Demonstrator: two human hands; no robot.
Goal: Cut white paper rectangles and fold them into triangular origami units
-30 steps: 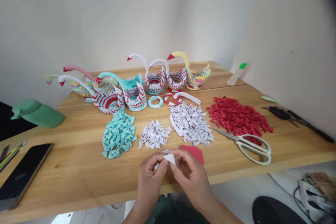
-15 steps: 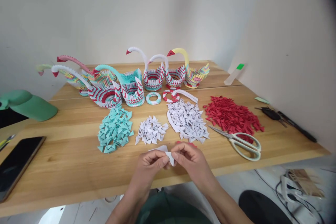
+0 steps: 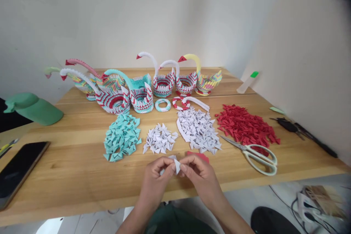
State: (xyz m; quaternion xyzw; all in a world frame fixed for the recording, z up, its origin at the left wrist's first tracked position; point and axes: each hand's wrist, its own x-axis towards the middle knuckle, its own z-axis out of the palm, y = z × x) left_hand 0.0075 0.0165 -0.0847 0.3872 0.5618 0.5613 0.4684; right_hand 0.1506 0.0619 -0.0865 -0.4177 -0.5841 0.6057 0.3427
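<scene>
- Head camera: the white paper piece point(image 3: 177, 167) was between both hands, over the table's point(image 3: 82, 175) near edge.
- Left hand point(image 3: 155, 181) and right hand point(image 3: 204, 179) each had thumb and fingers pinched together on it.
- It was already creased to a small point; folding looked partly done, though how many creases were left could not be told.
- Just beyond lay the small white pile point(image 3: 159, 139) and, partly hidden by the right hand, red paper point(image 3: 202, 156).
- Teal pile point(image 3: 122, 137), larger white pile point(image 3: 199, 129) and red pile point(image 3: 245, 124) held folded pieces; scissors point(image 3: 245, 147) touched the red one.
- Farther back, assembled paper swans point(image 3: 109, 101) stood behind two finished-looking rings point(image 3: 162, 109).
</scene>
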